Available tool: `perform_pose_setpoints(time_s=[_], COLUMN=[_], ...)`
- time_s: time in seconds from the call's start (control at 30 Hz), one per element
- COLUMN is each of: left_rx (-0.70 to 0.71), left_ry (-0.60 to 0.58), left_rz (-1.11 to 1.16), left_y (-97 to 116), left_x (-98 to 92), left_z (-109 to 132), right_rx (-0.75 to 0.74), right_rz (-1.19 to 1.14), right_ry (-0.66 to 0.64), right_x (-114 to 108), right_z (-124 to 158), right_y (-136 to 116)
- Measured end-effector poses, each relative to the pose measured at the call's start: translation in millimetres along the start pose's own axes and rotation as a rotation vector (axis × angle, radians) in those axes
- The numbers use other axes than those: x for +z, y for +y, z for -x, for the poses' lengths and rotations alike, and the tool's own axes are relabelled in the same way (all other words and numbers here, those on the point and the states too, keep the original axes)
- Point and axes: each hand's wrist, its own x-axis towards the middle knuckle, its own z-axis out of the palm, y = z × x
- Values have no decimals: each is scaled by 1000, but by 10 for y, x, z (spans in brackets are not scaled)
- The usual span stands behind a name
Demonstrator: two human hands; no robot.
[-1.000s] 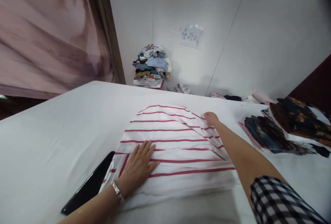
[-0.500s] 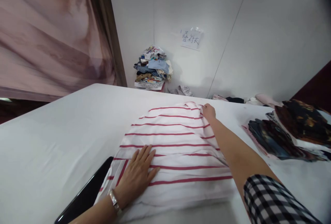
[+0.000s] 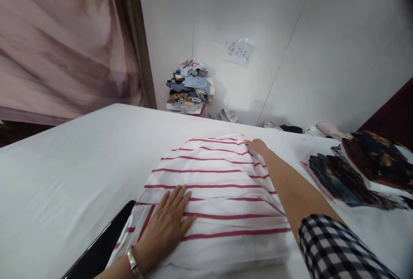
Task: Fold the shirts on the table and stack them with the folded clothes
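A white shirt with red stripes lies spread on the white table, partly folded and wrinkled toward its right side. My left hand rests flat on its lower left part, fingers stretched and a little apart. At the shirt's far right corner, my right hand pinches the cloth between closed fingers. The near edge of the shirt runs out of the picture at the bottom. A flat black glossy object lies partly under the shirt's left side.
Folded dark clothes and a taller stack of garments sit on the right. A heap of clothes stands beyond the table's far edge by the wall. A sign hangs there. A pink curtain is at the left.
My right hand has shifted slightly left and nearer, drawing the shirt's far edge with it. The left hand stays flat on the cloth.
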Motion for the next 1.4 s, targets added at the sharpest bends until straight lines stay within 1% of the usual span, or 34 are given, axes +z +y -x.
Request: perform_pose_setpoints(time_s=[0.07,0.13,0.2,0.27,0.3,0.33,0.37,0.4,0.43,0.47,0.5,0.57,0.63,0.67,0.7,0.73,0.77,0.83,0.87,0.93,1.0,1.03,1.1,1.17,1.23,1.27,1.33,1.37,1.4], left_rx=[0,-11,-30,-52,-71,-102,-144,-187,-228,-256,-248,-269,-296,-308,-316,-326,-338,-366,-380,-405,-431,-448,-495,-561,-624,-645,-658,-648,-633], left_ry=[-15,-26,-38,-72,-101,-142,-180,-206,-229,-215,-197,-220,-256,-276,-293,-312,-331,-356,-363,-365,-349,-329,-258,-157,-57,-17,39,66,95], left_rz=[13,28,55,103,142,192,245,289,326,331,312,282,271,268,265,259,250,227,215,200,199,201,209,233,276,302,356,392,435], left_y=[7,21,32,20,-2,-37,-84,-141,-207,-278,-348,-476,-575,-612,-640,-662,-676,-688,-689,-685,-687,-696,-734,-793,-854,-877,-894,-887,-868], left_x=[3,9,1,-44,-84,-133,-188,-243,-289,-319,-326,-261,-108,-14,80,168,243,348,378,396,372,346,264,143,-8,-90,-256,-335,-409], left_z=[-2,12,28,4,-40,-117,-227,-373,-550,-751,-964,-1385,-1730,-1858,-1956,-2026,-2075,-2132,-2151,-2191,-2235,-2258,-2298,-2325,-2323,-2306,-2216,-2135,-2027], right_rx=[-18,-50,-86,-128,-156,-179,-188,-174,-135,-77,-21,47,85,114,147,172,170,115,80,45,48,45,24,-13,-89,-132,-188,-194,-186], right_rz=[-66,-152,-230,-339,-423,-519,-611,-690,-743,-760,-762,-751,-701,-656,-592,-506,-413,-266,-232,-260,-362,-425,-564,-688,-885,-1000,-1194,-1238,-1230], right_ry=[31,86,158,217,220,186,116,18,-92,-198,-297,-462,-599,-642,-655,-640,-597,-465,-399,-282,-156,-73,105,259,364,385,360,324,286], right_x=[69,60,-47,-227,-325,-416,-492,-548,-582,-593,-584,-525,-442,-399,-356,-311,-263,-160,-109,-31,-32,-75,-250,-514,-799,-928,-1122,-1183,-1217], right_z=[-32,-14,64,203,292,390,491,591,682,759,818,868,830,783,725,660,592,461,401,286,169,108,-4,-69,-35,30,258,418,607], right_y=[-131,-233,-277,-255,-224,-183,-139,-96,-58,-28,-8,10,8,4,0,-6,-13,-35,-53,-108,-191,-242,-344,-418,-434,-418,-338,-279,-209])
